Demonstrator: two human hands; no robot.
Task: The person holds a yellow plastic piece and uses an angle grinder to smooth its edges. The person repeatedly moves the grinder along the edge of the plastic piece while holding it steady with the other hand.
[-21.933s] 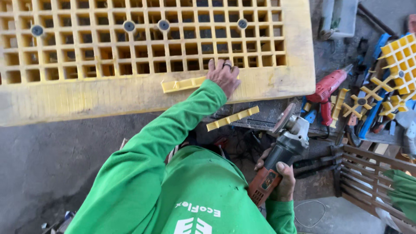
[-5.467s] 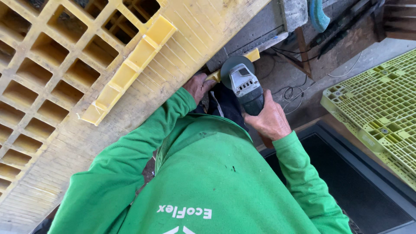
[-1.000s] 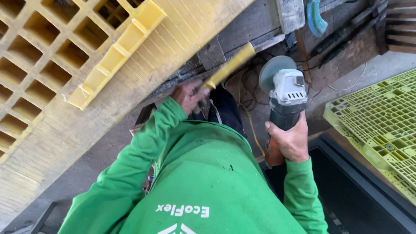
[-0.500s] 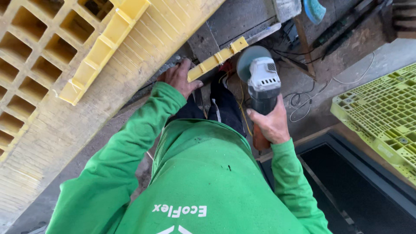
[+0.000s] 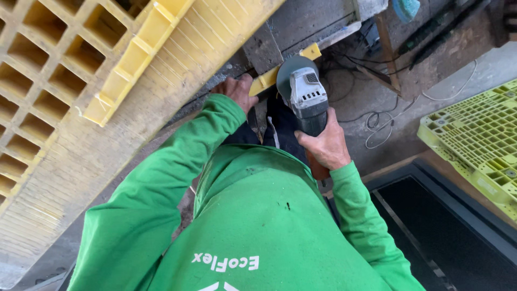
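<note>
Grinder in grey and black sits at centre top, its round disc against a narrow yellow strip that slants from lower left to upper right. Right hand is wrapped closed around the grinder's body. Left hand, at nine o'clock from the disc, presses down on the strip's lower end with fingers curled. Big yellow grating fills the ten o'clock area. Pale green pallet lies at three o'clock, loose cables between. Green sleeves cover both arms.

Grey concrete floor — dark mat, daylight.
</note>
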